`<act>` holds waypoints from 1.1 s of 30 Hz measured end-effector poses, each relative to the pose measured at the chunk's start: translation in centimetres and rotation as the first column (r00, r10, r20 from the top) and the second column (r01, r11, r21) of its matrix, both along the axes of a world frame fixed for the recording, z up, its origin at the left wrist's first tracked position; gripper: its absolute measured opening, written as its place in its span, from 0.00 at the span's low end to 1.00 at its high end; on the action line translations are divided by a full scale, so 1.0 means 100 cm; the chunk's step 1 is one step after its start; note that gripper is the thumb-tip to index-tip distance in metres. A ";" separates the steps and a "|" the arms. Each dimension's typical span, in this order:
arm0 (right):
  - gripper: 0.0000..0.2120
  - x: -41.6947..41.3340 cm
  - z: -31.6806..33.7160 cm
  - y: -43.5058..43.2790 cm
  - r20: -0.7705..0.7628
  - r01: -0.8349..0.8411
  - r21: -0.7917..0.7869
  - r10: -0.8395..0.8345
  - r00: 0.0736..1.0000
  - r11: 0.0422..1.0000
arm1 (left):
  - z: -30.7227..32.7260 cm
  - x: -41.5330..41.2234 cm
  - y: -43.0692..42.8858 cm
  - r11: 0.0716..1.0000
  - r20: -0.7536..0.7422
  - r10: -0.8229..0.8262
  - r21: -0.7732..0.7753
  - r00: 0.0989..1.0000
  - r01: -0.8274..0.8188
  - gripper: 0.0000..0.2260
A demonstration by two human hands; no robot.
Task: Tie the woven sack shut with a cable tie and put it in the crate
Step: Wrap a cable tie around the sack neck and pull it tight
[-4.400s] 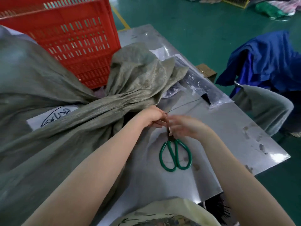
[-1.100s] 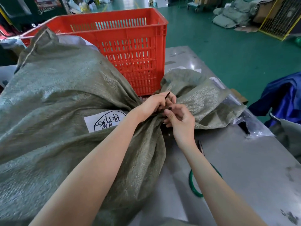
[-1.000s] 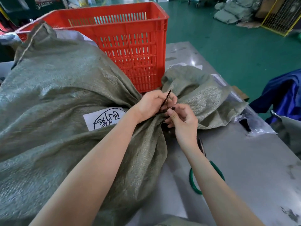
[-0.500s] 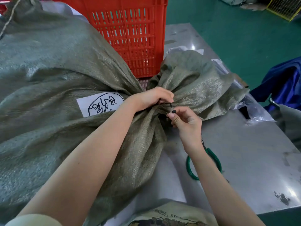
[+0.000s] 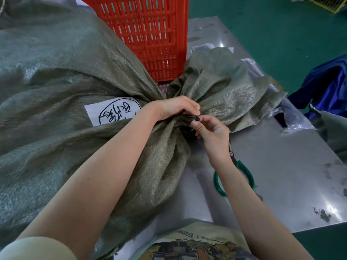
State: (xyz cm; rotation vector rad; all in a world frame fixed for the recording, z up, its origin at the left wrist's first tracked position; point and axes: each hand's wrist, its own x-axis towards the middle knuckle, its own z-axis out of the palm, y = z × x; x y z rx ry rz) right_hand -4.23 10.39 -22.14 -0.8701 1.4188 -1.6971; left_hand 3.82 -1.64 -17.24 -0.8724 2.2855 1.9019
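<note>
- Cinching the cable tie (image 5: 197, 118) round the gathered neck of the woven sack (image 5: 75, 87); only its small black head shows, between my two hands
- Sack lies on its side across the metal table (image 5: 281, 166), full, its neck bunched just in front of the red crate (image 5: 150, 34), loose mouth fanned out beyond the tie
- My left hand (image 5: 176, 107) is closed over the bunched neck, squeezing the folds together
- My right hand (image 5: 212, 131) touches the left, thumb and forefinger pinched on the tie right at its head; I cannot tell where the tail runs
- Green-handled scissors (image 5: 242, 171) lie on the table, partly under my right wrist
- Risk, as I judge it: if the left hand eases before the tie bites, the slick weave could spread and leave the loop slack
- A fold caught unevenly could let the neck slip out when the sack is lifted into the crate
</note>
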 end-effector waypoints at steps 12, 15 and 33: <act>0.13 -0.005 0.009 -0.003 0.240 -0.049 0.183 0.004 0.971 0.982 | -0.006 -0.002 0.006 0.996 0.035 -0.081 0.043 0.996 0.079 0.12; 0.09 -0.003 0.011 0.000 0.260 -0.104 0.219 0.044 0.965 0.970 | -0.004 -0.001 0.006 0.991 0.054 -0.110 -0.072 0.993 0.113 0.11; 0.15 0.003 0.012 0.013 0.315 -0.046 0.314 -0.058 0.947 0.948 | 0.001 0.004 0.004 0.793 0.291 -0.132 -0.542 0.948 0.277 0.05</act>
